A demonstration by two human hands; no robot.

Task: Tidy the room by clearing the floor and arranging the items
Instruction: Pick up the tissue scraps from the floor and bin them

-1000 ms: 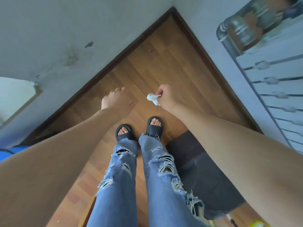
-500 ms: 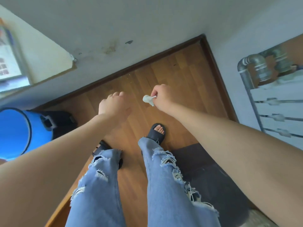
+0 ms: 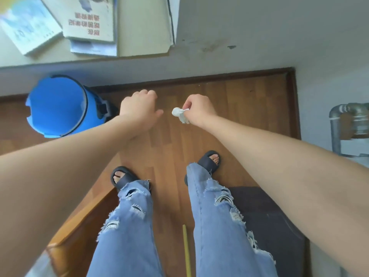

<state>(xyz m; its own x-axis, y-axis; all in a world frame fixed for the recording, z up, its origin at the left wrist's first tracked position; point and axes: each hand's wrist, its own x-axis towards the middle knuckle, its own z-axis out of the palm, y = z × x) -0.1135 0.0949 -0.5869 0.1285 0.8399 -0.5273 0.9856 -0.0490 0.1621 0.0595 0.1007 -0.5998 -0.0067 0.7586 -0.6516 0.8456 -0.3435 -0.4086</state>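
My right hand (image 3: pixel 196 108) pinches a crumpled white tissue (image 3: pixel 180 115) and holds it above the wooden floor (image 3: pixel 249 108). My left hand (image 3: pixel 139 108) hovers beside it with curled fingers and nothing in it. A blue lidded bin (image 3: pixel 57 105) stands on the floor to the left of my left hand, close to the wall. The tissue hangs about a hand's width to the right of the bin.
Above the bin a table edge (image 3: pixel 139 37) carries books (image 3: pixel 87 19) and papers. A dark mat (image 3: pixel 275 226) lies at the lower right, a metal pipe frame (image 3: pixel 339 124) at the right edge. A yellow stick (image 3: pixel 186 250) lies between my legs. A wooden furniture edge (image 3: pixel 79 216) runs at the lower left.
I have turned and stepped left: the blue bin and the table with books came fully into view. Both hands stayed in front of me, the right still pinching the tissue.
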